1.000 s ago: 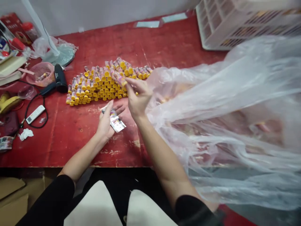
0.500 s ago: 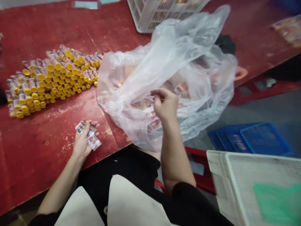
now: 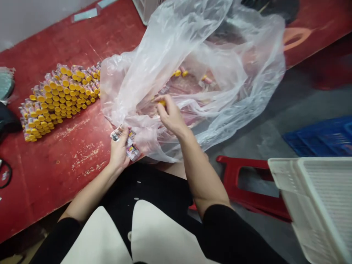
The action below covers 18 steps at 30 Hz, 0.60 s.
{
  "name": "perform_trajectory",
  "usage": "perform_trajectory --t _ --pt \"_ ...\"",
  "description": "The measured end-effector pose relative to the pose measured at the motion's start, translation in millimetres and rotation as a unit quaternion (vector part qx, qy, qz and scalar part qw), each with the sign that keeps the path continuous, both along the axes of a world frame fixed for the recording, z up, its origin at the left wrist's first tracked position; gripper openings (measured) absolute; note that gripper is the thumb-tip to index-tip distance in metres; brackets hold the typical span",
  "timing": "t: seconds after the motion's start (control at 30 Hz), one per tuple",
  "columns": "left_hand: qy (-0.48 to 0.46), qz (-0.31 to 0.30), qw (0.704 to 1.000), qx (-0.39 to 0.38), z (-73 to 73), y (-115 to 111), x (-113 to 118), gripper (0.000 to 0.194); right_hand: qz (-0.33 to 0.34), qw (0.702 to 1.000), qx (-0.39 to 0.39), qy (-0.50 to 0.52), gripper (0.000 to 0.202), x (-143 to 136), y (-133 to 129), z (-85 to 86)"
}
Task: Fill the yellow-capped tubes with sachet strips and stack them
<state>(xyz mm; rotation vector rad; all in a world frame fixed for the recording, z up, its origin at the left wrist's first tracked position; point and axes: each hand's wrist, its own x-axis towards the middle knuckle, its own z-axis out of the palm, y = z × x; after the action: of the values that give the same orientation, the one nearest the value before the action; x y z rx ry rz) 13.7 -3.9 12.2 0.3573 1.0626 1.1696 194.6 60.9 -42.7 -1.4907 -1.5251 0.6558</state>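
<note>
My left hand [image 3: 118, 149] is closed around several small printed packets [image 3: 132, 152], which stick out on both sides of the thumb near the table's front edge. A pinch of my right hand [image 3: 172, 116] holds a small yellow-capped tube [image 3: 162, 103] over the opening of a large clear plastic bag [image 3: 247, 73]. Other yellow-capped tubes [image 3: 180, 72] lie loose inside the bag, partly veiled by its folds. To the left of the bag, many wrapped tubes are stacked in a pile [image 3: 59, 99], yellow ends facing me.
The red table [image 3: 90, 146] runs across the view. A white crate [image 3: 141, 9] stands behind the bag, beside an orange handle-like ring [image 3: 298, 36]. At right are a red stool [image 3: 255, 189], a pale plastic crate [image 3: 288, 176] and blue crates [image 3: 321, 135].
My right hand has shifted left and now shows a yellow-capped tube in its fingers. My left hand, still holding the packets, has come right, up against the bag. The view has turned slightly.
</note>
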Motion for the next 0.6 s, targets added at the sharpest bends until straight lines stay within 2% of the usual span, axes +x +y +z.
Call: perform_trajectory --t 0.1,0.17,0.27,0.37,0.43,0.5,0.6 --pt "-0.015 -0.012 0.999 0.028 1.0 2.4 17.8 0.045 0.008 0.988 0.016 0.150 0.029 -14.2 -50.6 14.2" --pt "-0.010 -0.036 0.999 0.030 7.7 0.1 28.9 0.040 -0.019 0.971 0.000 0.238 0.034 -31.3 -73.7 23.5" --pt "0.037 -0.042 0.997 0.060 16.1 1.7 36.1 0.034 -0.071 0.945 0.024 0.318 0.039 -46.9 -74.4 29.8" --pt "0.071 -0.019 0.991 0.111 14.4 12.5 37.7 0.030 -0.087 0.935 0.051 0.341 0.045 -46.3 -57.9 29.7" --pt "0.069 -0.013 0.989 0.128 12.0 13.4 40.8 0.032 -0.090 0.932 0.041 0.348 0.051 -45.1 -56.1 32.0" --pt "0.054 -0.009 0.990 0.130 11.3 6.5 47.1 0.037 -0.076 0.932 0.034 0.353 0.055 -41.9 -65.8 37.7" --pt "0.023 -0.020 0.992 0.119 11.5 -6.9 58.6 0.043 -0.069 0.948 0.057 0.305 0.052 -26.4 -91.9 45.1"
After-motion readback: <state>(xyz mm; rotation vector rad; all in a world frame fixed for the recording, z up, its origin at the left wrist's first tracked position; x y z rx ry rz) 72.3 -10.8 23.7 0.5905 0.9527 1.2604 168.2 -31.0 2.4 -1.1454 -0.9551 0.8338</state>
